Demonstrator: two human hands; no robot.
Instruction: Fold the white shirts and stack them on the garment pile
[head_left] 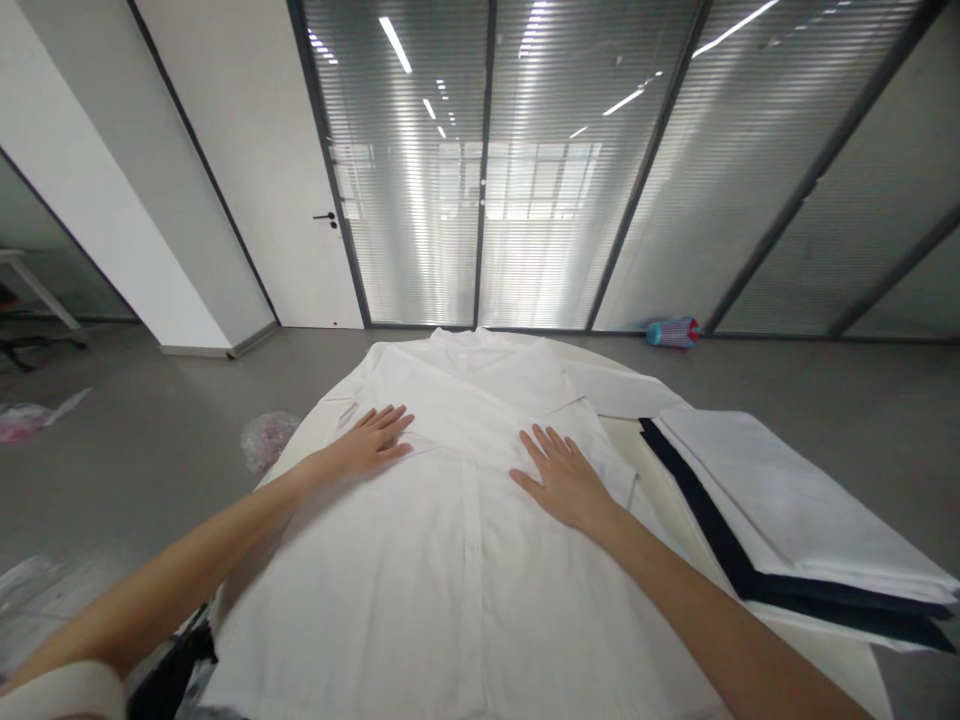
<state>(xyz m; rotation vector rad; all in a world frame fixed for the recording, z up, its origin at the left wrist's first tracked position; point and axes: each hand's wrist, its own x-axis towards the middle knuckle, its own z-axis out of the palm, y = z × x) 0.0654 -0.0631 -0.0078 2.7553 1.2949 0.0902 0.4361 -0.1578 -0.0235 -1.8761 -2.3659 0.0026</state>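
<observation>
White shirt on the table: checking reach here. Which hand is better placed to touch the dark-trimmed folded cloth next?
Right, probably: the right hand lies on the white shirt, closest to the dark-trimmed folded cloth; the left hand lies farther away.

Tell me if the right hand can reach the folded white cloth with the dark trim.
Probably yes: the right hand lies on the white shirt, and the folded cloth sits close to its right on the same table, with only the shirt's edge between.
</observation>
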